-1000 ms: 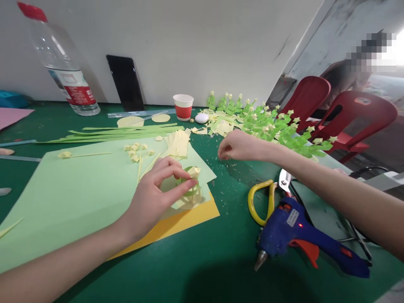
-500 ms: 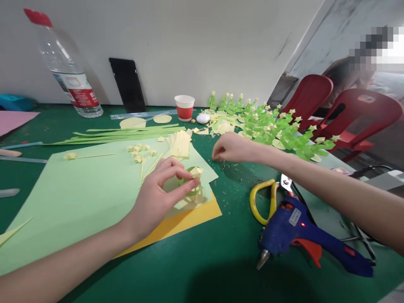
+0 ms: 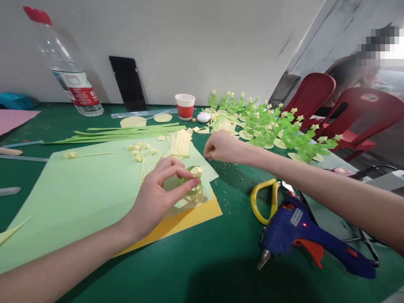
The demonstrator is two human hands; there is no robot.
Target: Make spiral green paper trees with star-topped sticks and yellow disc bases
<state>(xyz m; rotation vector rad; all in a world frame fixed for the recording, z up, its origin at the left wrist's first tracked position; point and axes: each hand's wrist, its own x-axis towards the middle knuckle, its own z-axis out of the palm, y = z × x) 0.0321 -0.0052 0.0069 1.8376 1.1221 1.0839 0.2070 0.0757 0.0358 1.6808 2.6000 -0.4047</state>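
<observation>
I see the pale green sheet [image 3: 88,185] at left on the worktop [image 3: 230,235]. Over its right corner, the left hand [image 3: 156,191] keeps thumb and forefinger closed on a small paper flower [image 3: 197,171]. The flower lies directly at these fingertips, its long axis about upright, so the left hand is nearer. To the right and more toward the worktop's back edge, I see the right hand [image 3: 224,147], apart from the flower. Its fingers are curled; whether they hold something, I cannot tell.
</observation>
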